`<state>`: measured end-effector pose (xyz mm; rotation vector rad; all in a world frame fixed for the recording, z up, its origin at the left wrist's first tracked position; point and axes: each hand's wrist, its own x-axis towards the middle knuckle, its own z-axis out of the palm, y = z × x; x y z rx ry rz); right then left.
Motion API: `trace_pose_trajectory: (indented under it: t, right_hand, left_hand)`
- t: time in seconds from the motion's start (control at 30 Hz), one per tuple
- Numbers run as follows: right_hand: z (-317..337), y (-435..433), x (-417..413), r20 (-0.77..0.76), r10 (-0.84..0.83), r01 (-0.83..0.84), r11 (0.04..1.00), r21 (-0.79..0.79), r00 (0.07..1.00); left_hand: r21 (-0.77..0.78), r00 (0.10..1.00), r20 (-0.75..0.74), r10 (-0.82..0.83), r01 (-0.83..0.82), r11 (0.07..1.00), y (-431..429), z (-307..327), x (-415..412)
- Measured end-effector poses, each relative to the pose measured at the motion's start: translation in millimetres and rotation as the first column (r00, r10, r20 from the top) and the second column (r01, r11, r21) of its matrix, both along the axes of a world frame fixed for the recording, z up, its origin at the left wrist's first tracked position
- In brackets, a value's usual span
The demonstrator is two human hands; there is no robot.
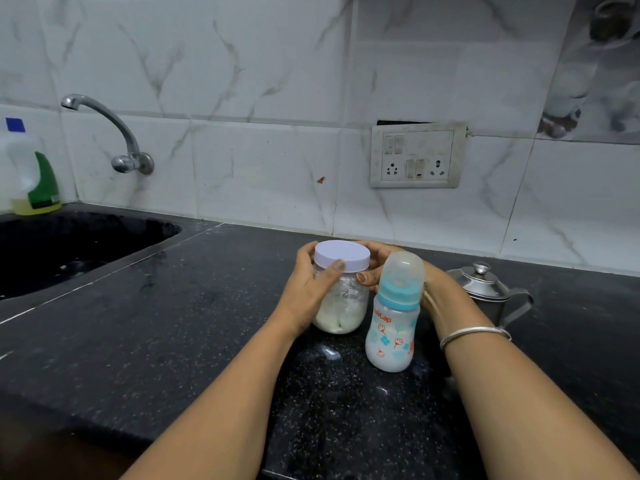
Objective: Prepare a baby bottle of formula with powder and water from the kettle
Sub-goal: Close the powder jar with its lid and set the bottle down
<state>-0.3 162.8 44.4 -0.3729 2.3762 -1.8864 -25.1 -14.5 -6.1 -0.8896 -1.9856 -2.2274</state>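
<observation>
- A plastic detergent bottle (33, 178) with a green label and yellow liquid stands at the far left, against the tiled wall behind the sink.
- The black sink (69, 244) is sunk into the left end of the surface, and a curved steel tap (114, 133) comes out of the wall above it.
- The surface (173, 323) is black speckled stone and runs along the marble-patterned tiles.
- The left hand (308, 285) grips the jar from its left side. Its thumb lies on the edge of the lid and its fingers curl round the back.
- The jar (341, 306) is clear and stands upright on the surface near the middle. White powder fills its lower part, and its white lid (342, 255) is on.
- The right hand (436, 280) holds the same jar from the right, with its thumb tip on the glass just under the lid. Much of this hand is hidden behind the baby bottle.
- The baby bottle (393, 327) stands upright just beside the jar, to its right and nearer the camera. It has a clear cap, a teal collar and flower prints.
- A socket panel (417, 157) sits on the wall above.
- A metal bangle (474, 336) circles the right wrist.
- The steel kettle (491, 289), lid on, stands behind the right forearm, near the wall.
</observation>
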Motion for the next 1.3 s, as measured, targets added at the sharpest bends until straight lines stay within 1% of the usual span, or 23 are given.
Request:
trace_pose_trajectory:
  t: [0.07,0.13,0.2,0.3,0.4,0.43,0.53,0.63,0.7,0.77,0.87,0.97,1.0,1.13,1.2,1.3]
  right_hand:
    - [1.6,0.0,-1.6,0.034,-0.054,0.055,0.998,-0.007,0.998]
    - [2.3,-1.0,-2.0,0.045,-0.084,0.083,0.996,0.010,0.995]
    - [1.1,-0.3,-1.9,0.025,-0.062,0.062,0.998,0.017,0.998]
    - [-0.6,0.2,0.7,0.000,-0.003,0.003,1.000,0.018,1.000]
    - [0.1,0.7,-0.3,0.030,-0.044,0.044,0.999,0.012,0.999]
    - [-0.3,1.3,-0.6,0.038,-0.045,0.045,0.999,-0.002,0.998]
    - [-3.2,3.8,-0.5,-0.003,-0.002,0.002,1.000,0.028,1.000]
    - [-3.4,5.6,-0.7,-0.006,0.001,-0.001,1.000,0.023,1.000]
    - [-2.5,5.1,-1.3,0.017,-0.046,0.045,0.999,0.021,0.999]
    - [-4.4,5.8,-3.6,0.016,-0.032,0.032,0.999,0.021,0.999]
    - [-6.9,7.1,-5.0,0.015,0.010,-0.010,1.000,0.012,1.000]
    - [-4.5,7.0,-4.7,0.037,-0.045,0.045,0.999,-0.005,0.998]
    - [-4.5,7.7,-5.1,0.043,-0.035,0.035,0.999,-0.015,0.998]
    - [-6.1,6.7,-4.4,-0.011,0.019,-0.018,0.999,0.027,1.000]
    - [-5.7,6.9,-6.3,0.016,-0.016,0.016,1.000,-0.002,1.000]
    - [-7.4,6.4,-7.7,0.025,-0.007,0.008,0.998,-0.056,1.000]
  left_hand:
    - [-0.046,0.998,-0.046,0.038,-0.040,0.998,0.5,-1.7,-1.6]
    - [-0.033,0.997,-0.044,0.067,-0.068,0.997,0.9,-0.6,-1.4]
    - [-0.015,0.996,-0.018,0.091,-0.091,0.996,1.6,2.9,-0.2]
    - [-0.029,0.998,-0.026,0.056,-0.057,0.998,0.8,4.1,3.4]
    - [-0.086,0.995,-0.079,0.058,-0.065,0.994,1.1,0.3,4.1]
    - [-0.083,0.995,-0.076,0.068,-0.075,0.994,1.3,-0.9,2.9]
    - [-0.017,0.996,-0.029,0.083,-0.083,0.996,2.4,0.0,0.0]
    - [-0.009,0.995,-0.006,0.098,-0.098,0.995,2.2,3.6,2.6]
    - [-0.038,0.998,-0.027,0.062,-0.063,0.997,1.7,3.7,6.2]
    - [-0.069,0.996,-0.074,0.051,-0.056,0.996,1.1,2.0,7.1]
    - [-0.053,0.994,-0.082,0.070,-0.075,0.996,0.6,-0.3,5.3]
    - [-0.045,0.990,-0.076,0.120,-0.123,0.991,1.2,2.5,6.8]
    - [-0.046,0.990,-0.072,0.118,-0.121,0.992,1.2,3.1,7.0]
    - [-0.103,0.988,-0.108,0.107,-0.118,0.988,0.0,1.2,6.2]
    - [-0.077,0.988,-0.103,0.115,-0.123,0.989,1.1,-0.7,4.3]
    - [0.011,0.988,-0.017,0.152,-0.152,0.988,2.5,1.9,4.5]
